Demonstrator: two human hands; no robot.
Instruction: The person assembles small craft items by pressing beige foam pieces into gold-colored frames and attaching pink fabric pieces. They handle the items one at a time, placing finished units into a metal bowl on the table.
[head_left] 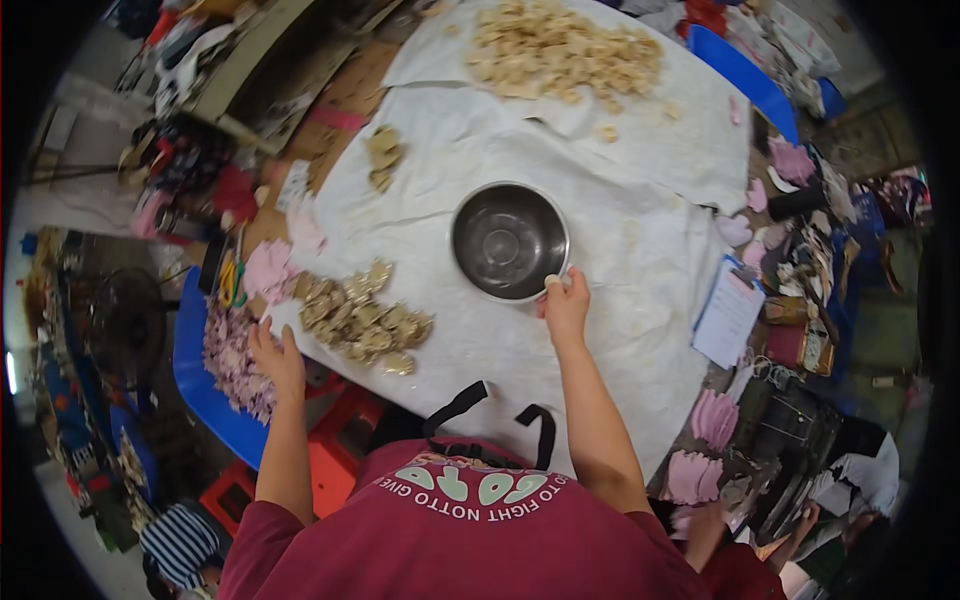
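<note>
A round metal bowl (508,230), dark inside, stands on the white cloth (620,390) in front of me, with nothing in it. My right hand (565,305) grips its near right rim; something small and pale shows at the fingertips. To the left, my left hand (277,358) is open, fingers spread, at the inner edge of a blue tray (187,350). That tray holds a heap of small pinkish-purple pieces (232,365). Right of this hand lies a pile of shiny olive-gold pieces (365,320), and light pink pieces (268,270) sit just beyond it.
Cream-coloured pieces (560,50) are spread at the far side. Scissors (233,275) lie at the left. A clipboard (730,310) and stacked pink pieces (715,418) line the right edge. Another person's hand (706,530) is at lower right. Red stools (335,455) stand below the table.
</note>
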